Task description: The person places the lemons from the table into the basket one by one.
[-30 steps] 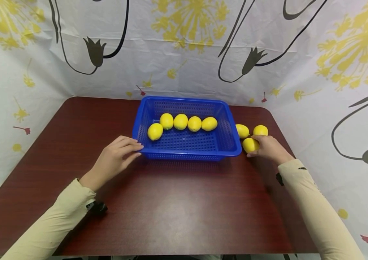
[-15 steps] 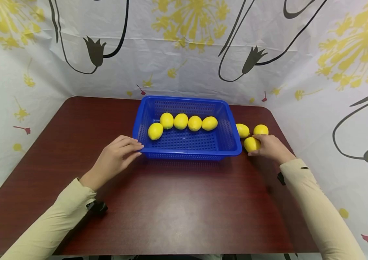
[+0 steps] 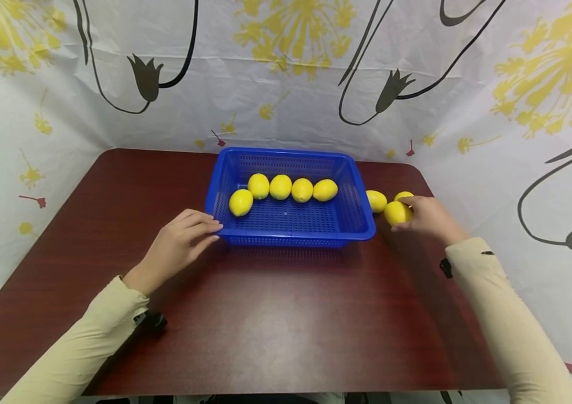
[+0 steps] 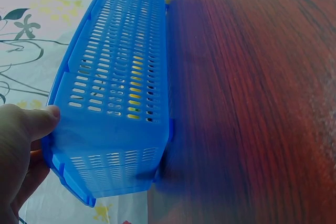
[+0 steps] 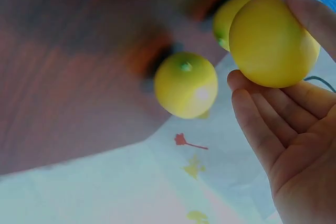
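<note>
A blue plastic basket (image 3: 298, 235) stands on the table with several yellow lemons (image 3: 280, 187) inside, most in a row toward its back. At the basket's near left corner, my left hand (image 3: 177, 240) pinches the rim, thumb outside, as the left wrist view shows. To the right of the basket, my right hand (image 3: 433, 219) holds a lemon (image 3: 398, 214) between thumb and fingers; it fills the grasp in the right wrist view (image 5: 273, 41). Two more lemons lie on the table there: one (image 3: 376, 201) beside the basket, another (image 3: 405, 195) partly hidden behind the held one.
The dark red-brown table (image 3: 270, 314) reaches back to a white patterned cloth (image 3: 286, 112) that hangs behind and along both sides. The table's right edge runs close to the right hand. Its front edge lies near the bottom of the head view.
My right hand has moved slightly back and to the right with the lemon, which now overlaps the lemon behind it. The left hand and the basket have stayed in place.
</note>
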A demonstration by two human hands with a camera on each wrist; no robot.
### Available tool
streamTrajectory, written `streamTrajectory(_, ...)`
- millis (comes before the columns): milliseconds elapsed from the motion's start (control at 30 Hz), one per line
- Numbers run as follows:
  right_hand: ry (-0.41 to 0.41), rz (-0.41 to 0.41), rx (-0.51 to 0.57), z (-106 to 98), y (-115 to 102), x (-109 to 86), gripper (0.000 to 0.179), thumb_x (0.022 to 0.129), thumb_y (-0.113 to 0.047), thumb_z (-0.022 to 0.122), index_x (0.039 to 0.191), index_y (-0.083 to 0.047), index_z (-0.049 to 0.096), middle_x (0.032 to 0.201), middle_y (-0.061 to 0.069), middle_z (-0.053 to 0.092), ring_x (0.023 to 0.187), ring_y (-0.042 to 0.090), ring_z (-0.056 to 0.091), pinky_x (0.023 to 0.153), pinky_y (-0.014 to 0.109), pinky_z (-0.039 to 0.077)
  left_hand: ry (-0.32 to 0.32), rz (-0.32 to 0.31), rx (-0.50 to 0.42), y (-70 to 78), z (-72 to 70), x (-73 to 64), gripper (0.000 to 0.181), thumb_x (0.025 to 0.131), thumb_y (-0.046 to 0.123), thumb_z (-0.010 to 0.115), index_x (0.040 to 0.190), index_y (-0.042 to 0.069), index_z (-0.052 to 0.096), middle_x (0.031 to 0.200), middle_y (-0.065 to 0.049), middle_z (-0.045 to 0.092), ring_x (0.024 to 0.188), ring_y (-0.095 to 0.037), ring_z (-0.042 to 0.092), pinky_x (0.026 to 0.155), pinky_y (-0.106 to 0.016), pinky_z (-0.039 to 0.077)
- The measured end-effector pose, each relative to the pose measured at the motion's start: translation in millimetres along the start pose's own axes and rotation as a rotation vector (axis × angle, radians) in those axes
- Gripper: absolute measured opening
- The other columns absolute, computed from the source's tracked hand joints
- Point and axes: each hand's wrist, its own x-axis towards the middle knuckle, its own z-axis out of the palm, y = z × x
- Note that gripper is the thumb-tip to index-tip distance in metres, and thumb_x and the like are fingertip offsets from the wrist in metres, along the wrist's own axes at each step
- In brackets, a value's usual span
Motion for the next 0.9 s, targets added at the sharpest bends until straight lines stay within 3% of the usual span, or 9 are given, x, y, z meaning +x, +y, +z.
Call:
streamTrajectory(133, 0.011, -0.014, -0.001, -10.3, -2.9, 1.7, 0.070, 0.074, -0.023, 0.092, 0.127, 0.010, 0.060, 0.109, 0.026, 0.067, 0.086, 0.036, 0.060, 0.076, 0.049, 0.050, -0.003, -0.002, 0.001, 0.5, -0.5, 0.3, 0.035, 0.074, -0.002, 0.086, 0.107, 0.002, 0.077, 0.106, -0.008, 0.072, 0.101, -0.027, 0.062, 0.089, -0.041, 0.053)
streamTrajectory(433, -0.008, -0.022, -0.026, -37.3, -14.6, 6.6, 0.064, 0.076, -0.027, 0.090, 0.124, 0.006, 0.063, 0.101, 0.018, 0.067, 0.084, 0.033, 0.057, 0.074, 0.046, 0.047, 0.000, 0.004, 0.005, 0.1, -0.5, -0.4, 0.034, 0.075, -0.001, 0.086, 0.107, 0.001, 0.077, 0.105, -0.009, 0.072, 0.101, -0.027, 0.062, 0.089, -0.041, 0.053)
streamTrajectory(700, -0.039, 0.009, -0.043, -44.2, -25.7, 14.1, 0.065, 0.078, -0.030, 0.088, 0.128, 0.003, 0.062, 0.105, 0.017, 0.067, 0.087, 0.033, 0.057, 0.076, 0.046, 0.047, 0.003, 0.006, 0.001, 0.1, -0.3, -0.2, 0.033, 0.075, -0.001, 0.086, 0.107, 0.002, 0.077, 0.106, -0.009, 0.072, 0.101, -0.027, 0.062, 0.089, -0.041, 0.053)
streamTrajectory(900, -0.037, -0.017, -0.028, -49.3, -36.8, 20.3, 0.066, 0.078, -0.031, 0.089, 0.129, 0.002, 0.062, 0.107, 0.017, 0.067, 0.088, 0.032, 0.058, 0.078, 0.047, 0.048, 0.003, 0.004, -0.001, 0.0, -0.3, -0.3, 0.033, 0.075, -0.002, 0.086, 0.107, 0.002, 0.077, 0.106, -0.008, 0.072, 0.102, -0.027, 0.062, 0.089, -0.041, 0.053)
